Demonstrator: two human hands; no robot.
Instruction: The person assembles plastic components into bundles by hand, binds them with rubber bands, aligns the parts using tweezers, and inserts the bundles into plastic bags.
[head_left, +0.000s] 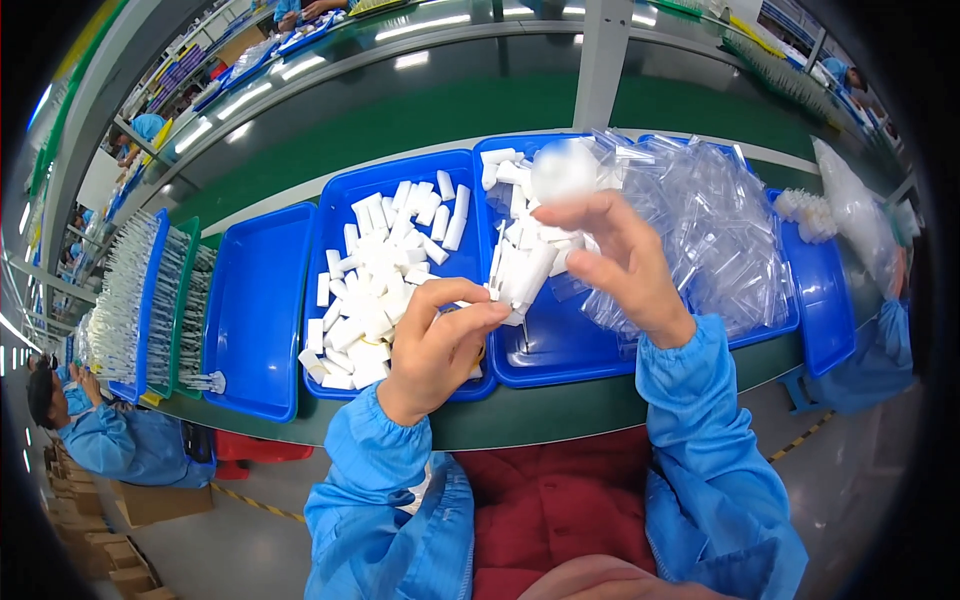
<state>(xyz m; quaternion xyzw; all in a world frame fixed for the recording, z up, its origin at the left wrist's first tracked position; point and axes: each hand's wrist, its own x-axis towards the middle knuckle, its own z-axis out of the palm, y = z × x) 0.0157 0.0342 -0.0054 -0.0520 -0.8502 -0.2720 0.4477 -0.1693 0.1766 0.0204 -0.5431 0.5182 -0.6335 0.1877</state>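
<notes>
My left hand (437, 340) is closed in a pinch, thumb against forefinger, on a white plastic piece (527, 275) above the gap between two blue trays. To its right, my right hand (632, 262) is raised with thumb and fingers curved apart. A blurred, roundish white thing (563, 172) shows just beyond its fingertips; its kind cannot be made out, nor whether it touches them. Many short white plastic sleeves (375, 300) fill the tray (330, 235) under my left hand. Below my right hand, clear plastic tubes (710, 230) are heaped beside more white pieces (497, 170) in another blue tray (530, 365).
At left stand a blue tray (258, 310) and upright racks of bristly white sticks (125, 300). A small blue tray (822, 290) and a clear bag (860, 215) are at right. A grey post (603, 65) rises behind. A co-worker (125, 430) sits at far left.
</notes>
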